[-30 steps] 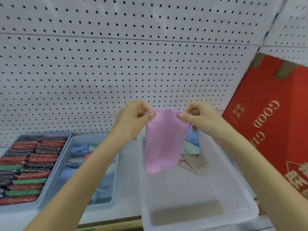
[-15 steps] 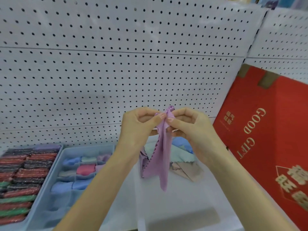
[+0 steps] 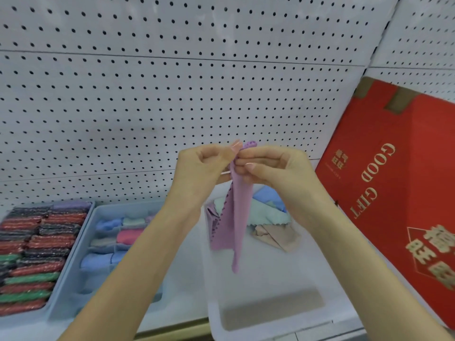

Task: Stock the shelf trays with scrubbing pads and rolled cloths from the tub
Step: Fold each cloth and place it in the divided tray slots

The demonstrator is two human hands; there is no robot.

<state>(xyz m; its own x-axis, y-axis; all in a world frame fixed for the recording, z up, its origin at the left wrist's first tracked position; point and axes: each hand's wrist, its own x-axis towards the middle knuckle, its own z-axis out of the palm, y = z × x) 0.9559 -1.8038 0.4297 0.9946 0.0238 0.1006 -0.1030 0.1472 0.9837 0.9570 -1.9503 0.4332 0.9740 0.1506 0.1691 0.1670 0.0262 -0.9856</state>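
Observation:
A pink-purple cloth (image 3: 237,217) hangs folded lengthwise over the clear tub (image 3: 261,313). My left hand (image 3: 204,168) and my right hand (image 3: 273,168) pinch its top edge together, fingertips almost touching. Loose cloths (image 3: 268,212) in blue, mint and beige lie at the tub's far end. To the left, a grey tray (image 3: 73,301) holds rolled cloths (image 3: 123,232) in blue, pink and grey. Further left, another tray holds rows of scrubbing pads (image 3: 32,254) in red, green and dark colours.
A white pegboard wall (image 3: 172,94) backs the shelf. A large red gift box (image 3: 398,193) leans at the right, close beside the tub. The shelf's front edge (image 3: 172,333) runs below the trays.
The cloth was held spread flat between my hands a second ago. My hands have come together and the cloth now hangs folded in a narrow strip. The view has shifted slightly downward.

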